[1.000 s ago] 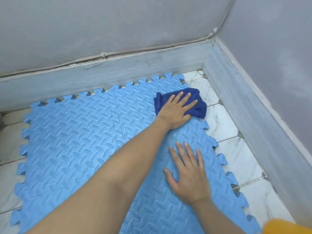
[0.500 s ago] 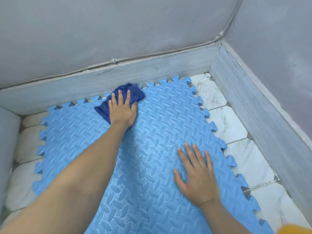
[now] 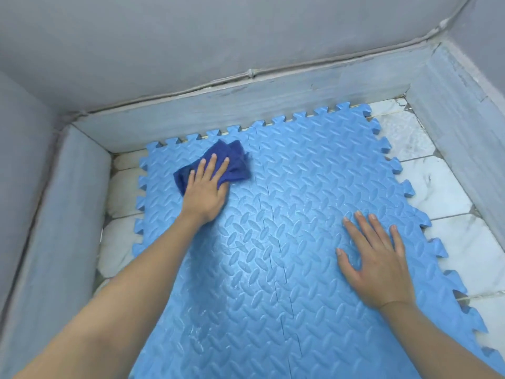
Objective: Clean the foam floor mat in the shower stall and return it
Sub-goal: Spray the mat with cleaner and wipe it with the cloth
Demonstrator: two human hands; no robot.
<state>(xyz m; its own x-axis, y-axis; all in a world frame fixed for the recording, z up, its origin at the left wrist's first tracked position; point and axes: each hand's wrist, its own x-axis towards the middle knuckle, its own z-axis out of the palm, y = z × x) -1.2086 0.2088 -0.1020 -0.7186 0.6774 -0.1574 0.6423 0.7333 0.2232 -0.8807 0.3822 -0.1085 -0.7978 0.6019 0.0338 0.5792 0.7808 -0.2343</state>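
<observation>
The left hand presses flat on a dark cloth at the mat's far-left corner; the right hand lies spread, bracing it on the floor tiles — a hard wipe could part the interlocked seam.

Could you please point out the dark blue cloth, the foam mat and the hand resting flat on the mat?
dark blue cloth (image 3: 235, 162), head view, on its bare right fold.
foam mat (image 3: 314, 165), head view, on bare textured surface.
right hand (image 3: 378, 266), head view, on its back.
</observation>
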